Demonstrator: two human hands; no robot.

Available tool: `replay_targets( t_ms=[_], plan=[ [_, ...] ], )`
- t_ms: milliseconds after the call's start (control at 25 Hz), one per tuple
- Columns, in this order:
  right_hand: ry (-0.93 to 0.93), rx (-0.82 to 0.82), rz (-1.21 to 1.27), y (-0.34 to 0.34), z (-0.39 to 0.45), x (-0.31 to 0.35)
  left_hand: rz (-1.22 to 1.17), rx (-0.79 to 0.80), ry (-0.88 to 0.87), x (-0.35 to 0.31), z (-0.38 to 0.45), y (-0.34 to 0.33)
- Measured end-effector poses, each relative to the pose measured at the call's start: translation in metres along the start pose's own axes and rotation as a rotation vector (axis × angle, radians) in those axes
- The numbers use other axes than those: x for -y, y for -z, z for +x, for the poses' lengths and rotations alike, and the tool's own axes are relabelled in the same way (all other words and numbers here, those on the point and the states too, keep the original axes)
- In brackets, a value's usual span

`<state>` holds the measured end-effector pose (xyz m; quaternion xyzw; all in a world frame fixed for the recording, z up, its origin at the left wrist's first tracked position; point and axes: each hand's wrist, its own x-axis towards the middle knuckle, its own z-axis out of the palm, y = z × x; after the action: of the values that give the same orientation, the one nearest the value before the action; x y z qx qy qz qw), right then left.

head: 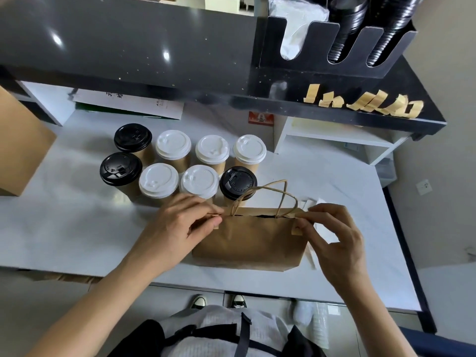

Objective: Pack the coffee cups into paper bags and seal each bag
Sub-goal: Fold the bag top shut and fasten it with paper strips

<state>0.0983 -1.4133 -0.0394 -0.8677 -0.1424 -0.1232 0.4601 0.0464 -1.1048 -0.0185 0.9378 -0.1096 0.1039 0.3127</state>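
Note:
A brown paper bag (252, 240) with twisted paper handles stands at the white counter's front edge, its mouth nearly closed. My left hand (180, 225) pinches a strip of tan tape at the bag's top left corner. My right hand (334, 235) pinches another tan tape strip (296, 229) folded over the top right corner. Behind the bag stand several kraft coffee cups, some with white lids (199, 181), some with black lids (238, 184). The bag's contents are hidden.
Several pre-cut tape strips (371, 103) hang on the black shelf edge at the back right. A black lid holder (334, 34) sits above them. A cardboard box (20, 150) stands at the left. White paper (319, 230) lies under the bag's right side.

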Motion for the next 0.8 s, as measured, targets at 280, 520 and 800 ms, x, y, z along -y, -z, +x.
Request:
replay_targets(
  t_ms=[280,520,800],
  plan=[
    [-0.187,0.226,0.204,-0.010,-0.028,-0.024,-0.372,-0.098,0.414,0.002,-0.037,-0.026],
    [-0.296,0.497,0.284,-0.020,-0.055,-0.048,-0.621,-0.086,0.610,-0.001,-0.071,-0.048],
    [-0.241,0.474,0.281,-0.021,-0.051,-0.059,-0.596,-0.047,0.643,-0.020,-0.081,-0.055]
  ],
)
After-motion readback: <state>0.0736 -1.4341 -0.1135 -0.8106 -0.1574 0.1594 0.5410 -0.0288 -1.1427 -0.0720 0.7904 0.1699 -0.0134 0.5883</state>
